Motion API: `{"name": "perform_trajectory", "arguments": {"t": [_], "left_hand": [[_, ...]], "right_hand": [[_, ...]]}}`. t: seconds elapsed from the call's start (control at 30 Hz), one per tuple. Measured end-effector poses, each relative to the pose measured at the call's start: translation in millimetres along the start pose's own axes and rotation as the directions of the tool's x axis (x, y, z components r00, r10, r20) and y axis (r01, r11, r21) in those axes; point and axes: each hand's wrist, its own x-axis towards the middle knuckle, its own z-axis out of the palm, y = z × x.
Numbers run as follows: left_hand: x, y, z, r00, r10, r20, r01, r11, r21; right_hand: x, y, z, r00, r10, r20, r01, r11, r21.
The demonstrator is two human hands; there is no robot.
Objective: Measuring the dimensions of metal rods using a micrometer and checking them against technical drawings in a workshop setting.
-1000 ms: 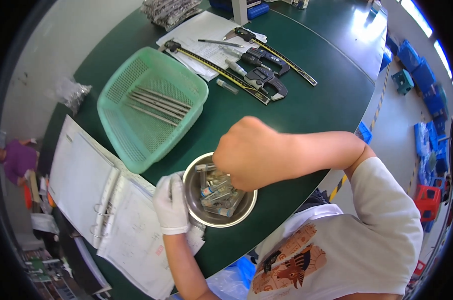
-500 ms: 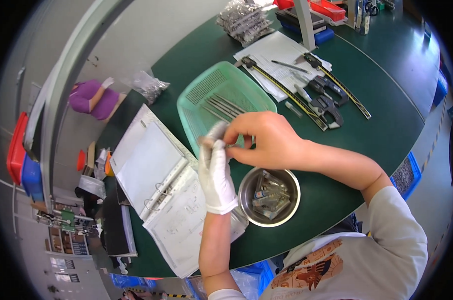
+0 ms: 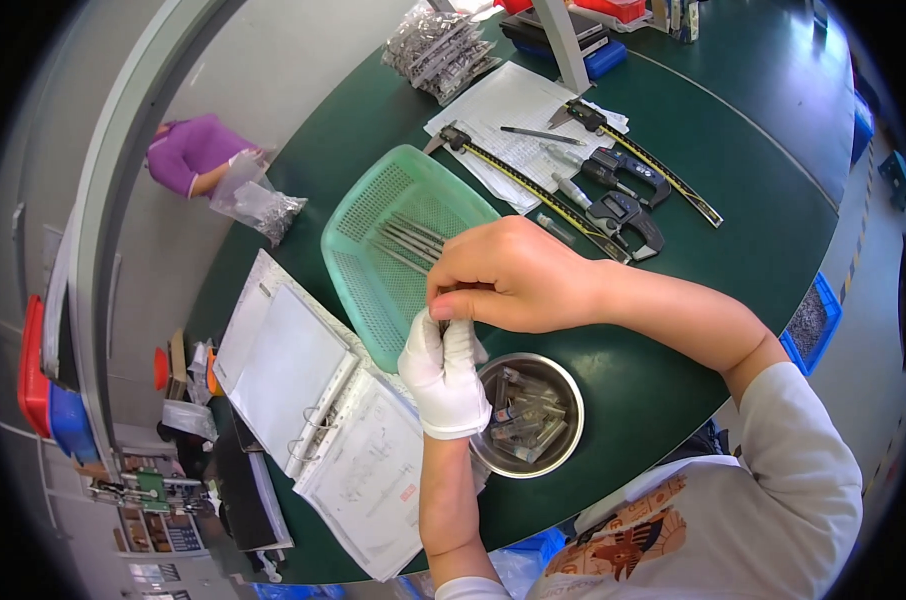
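Note:
My left hand point(image 3: 443, 382), in a white glove, is closed and upright over the edge of the open binder point(image 3: 368, 465). My bare right hand point(image 3: 513, 275) meets it from above, thumb and fingers pinched at the glove's fingertips. Whatever lies between them is small and mostly hidden; only a dark sliver shows. Behind my hands stands a green perforated plastic basket point(image 3: 348, 270) with several thin metal rods point(image 3: 410, 240) in it. Close to my left wrist is a round steel bowl point(image 3: 579, 425) with several small clear tubes point(image 3: 533, 425) in it.
Two digital calipers point(image 3: 533, 190) point(image 3: 645, 160) and two micrometers point(image 3: 618, 215) point(image 3: 628, 175) lie right of the basket, near paper sheets point(image 3: 513, 110) and a pen point(image 3: 543, 134). Bagged metal parts point(image 3: 438, 50) are piled at the back. A person in purple point(image 3: 198, 150) handles a clear bag point(image 3: 263, 205).
My right hand has come down onto the left glove's fingertips, and the left fingers have curled in. The view has shifted slightly. The person in purple now has a bag at hand.

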Motion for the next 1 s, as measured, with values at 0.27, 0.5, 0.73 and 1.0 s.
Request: {"name": "perform_trajectory", "arguments": {"t": [0.27, 0.5, 0.73, 1.0], "left_hand": [[-5.4, -5.8, -23.7, 0.923, 0.382, 0.049, -0.364, 0.822, 0.439], [-2.6, -0.8, -20.9, 0.904, 0.337, 0.265, -0.426, 0.645, 0.634], [-18.2, -7.4, -11.1, 0.881, 0.431, 0.194, -0.470, 0.757, 0.454], [-31.1, 19.6, -1.0, 0.884, 0.392, 0.255, -0.438, 0.884, 0.161]], "right_hand": [[5.7, -7.9, 13.5, 0.987, 0.075, 0.145, -0.075, 0.997, -0.004], [1.1, -17.9, 16.7, 0.975, 0.143, 0.170, -0.092, 0.957, -0.275], [-8.6, -13.3, 9.0, 0.965, -0.018, 0.263, 0.067, 0.982, -0.178], [-14.0, -23.9, -9.6, 0.960, -0.193, 0.201, 0.194, 0.981, 0.015]]}}
